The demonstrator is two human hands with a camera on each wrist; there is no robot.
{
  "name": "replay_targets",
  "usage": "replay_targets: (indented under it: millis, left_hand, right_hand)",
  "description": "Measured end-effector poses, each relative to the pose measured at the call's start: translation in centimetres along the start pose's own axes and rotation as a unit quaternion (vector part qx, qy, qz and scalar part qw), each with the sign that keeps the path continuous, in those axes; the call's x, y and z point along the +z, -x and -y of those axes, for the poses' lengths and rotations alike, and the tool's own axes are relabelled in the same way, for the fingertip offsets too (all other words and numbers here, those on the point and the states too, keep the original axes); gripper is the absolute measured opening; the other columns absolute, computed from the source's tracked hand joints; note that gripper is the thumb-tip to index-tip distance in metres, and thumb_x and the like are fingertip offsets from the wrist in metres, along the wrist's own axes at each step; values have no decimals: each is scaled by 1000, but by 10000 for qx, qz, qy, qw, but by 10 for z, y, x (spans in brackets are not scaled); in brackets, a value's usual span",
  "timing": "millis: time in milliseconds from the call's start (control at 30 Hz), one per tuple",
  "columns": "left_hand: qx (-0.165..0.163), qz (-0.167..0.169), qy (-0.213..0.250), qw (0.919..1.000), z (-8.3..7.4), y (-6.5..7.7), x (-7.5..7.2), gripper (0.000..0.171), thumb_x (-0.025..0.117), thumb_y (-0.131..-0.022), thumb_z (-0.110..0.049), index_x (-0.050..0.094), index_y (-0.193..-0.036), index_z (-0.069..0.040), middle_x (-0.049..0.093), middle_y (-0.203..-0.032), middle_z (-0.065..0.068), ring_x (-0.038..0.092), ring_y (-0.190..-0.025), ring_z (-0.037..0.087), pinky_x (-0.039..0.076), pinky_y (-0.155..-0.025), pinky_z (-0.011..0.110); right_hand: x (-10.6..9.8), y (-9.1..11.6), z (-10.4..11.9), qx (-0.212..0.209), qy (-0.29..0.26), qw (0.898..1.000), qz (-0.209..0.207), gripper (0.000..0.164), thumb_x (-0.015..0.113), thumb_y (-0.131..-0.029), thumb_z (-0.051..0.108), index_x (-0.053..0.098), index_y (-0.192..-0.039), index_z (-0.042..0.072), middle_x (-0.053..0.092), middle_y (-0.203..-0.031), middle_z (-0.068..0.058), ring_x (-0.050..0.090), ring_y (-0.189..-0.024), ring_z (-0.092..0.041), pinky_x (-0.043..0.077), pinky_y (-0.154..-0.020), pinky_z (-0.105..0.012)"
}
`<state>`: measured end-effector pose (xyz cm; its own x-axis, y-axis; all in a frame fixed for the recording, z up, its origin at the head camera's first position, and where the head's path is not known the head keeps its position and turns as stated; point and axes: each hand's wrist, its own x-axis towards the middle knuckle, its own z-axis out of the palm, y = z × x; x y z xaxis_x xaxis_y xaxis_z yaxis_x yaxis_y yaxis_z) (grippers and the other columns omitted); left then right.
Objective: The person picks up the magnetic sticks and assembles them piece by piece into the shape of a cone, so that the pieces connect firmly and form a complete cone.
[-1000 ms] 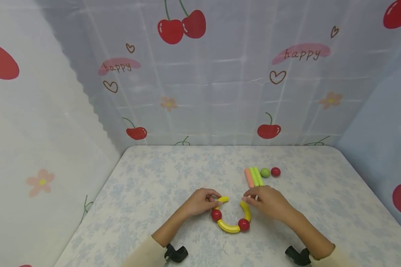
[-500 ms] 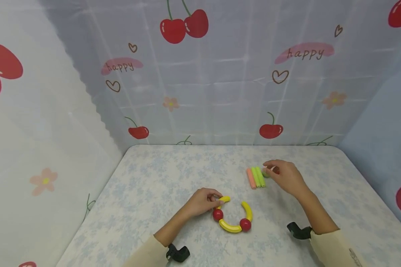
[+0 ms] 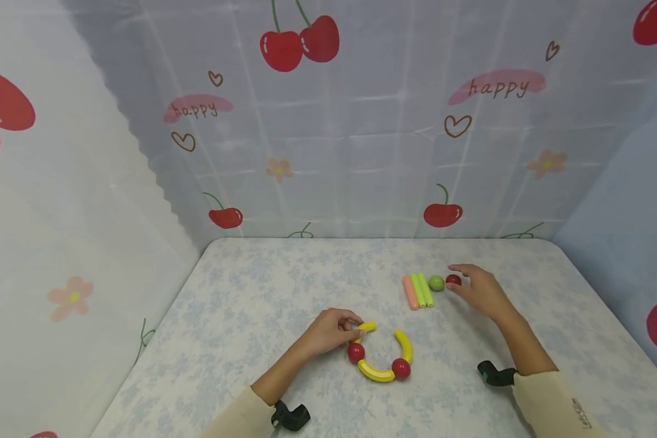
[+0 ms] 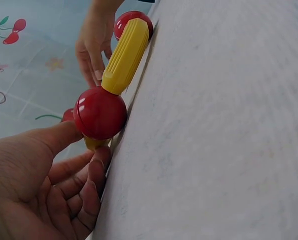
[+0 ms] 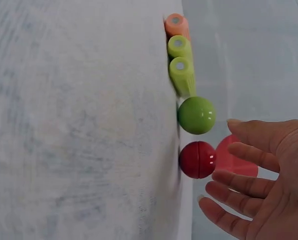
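A chain of curved yellow rods and red balls lies on the table as a ring with a gap at the back. My left hand [image 3: 331, 331] pinches the yellow rod [image 3: 368, 326] at the ring's left end between thumb and fingers. From it the chain runs through a red ball [image 4: 100, 113], a front yellow rod [image 4: 126, 56] and a second red ball [image 3: 401, 368] to the right yellow rod [image 3: 403, 347]. My right hand [image 3: 482, 293] is spread around a loose red ball [image 5: 197, 159], fingers apart and close over it. Beside that ball sits a green ball [image 5: 196, 115].
Left of the green ball lie two light-green rods [image 3: 422, 290] and an orange rod [image 3: 410, 292], side by side. Printed curtains [image 3: 328, 152] stand along the table's back and sides. Black wrist cameras [image 3: 291, 416] sit low by both forearms.
My right hand has left the ring's right yellow rod, travelled back and right past the green ball, and spread at the loose red ball. The left hand keeps its pinch.
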<state>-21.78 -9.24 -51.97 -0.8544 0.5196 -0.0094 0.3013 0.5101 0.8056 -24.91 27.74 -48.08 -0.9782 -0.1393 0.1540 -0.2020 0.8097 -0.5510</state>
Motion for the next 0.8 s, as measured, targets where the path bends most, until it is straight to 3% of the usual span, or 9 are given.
replay_targets:
  millis: [333, 800]
  left_hand:
    - [-19, -76, -2, 10000, 2, 0, 1, 25, 76, -93, -32, 76, -111, -15, 66, -71, -8, 53, -53, 6, 41, -49, 21]
    - [4, -106, -47, 9999, 2, 0, 2, 29, 79, -91, -33, 76, -112, -13, 65, -71, -7, 53, -54, 6, 41, -49, 20]
  right_hand:
    - [10, -1, -10, -59, 79, 9998, 159, 43, 70, -94, 7, 61, -134, -5, 62, -124, -30, 61, -104, -40, 54, -83, -54]
    - [13, -4, -14, 135, 269, 9993, 223, 36, 75, -89, 2, 67, -123, -7, 67, -116, -28, 62, -99, -37, 53, -85, -54]
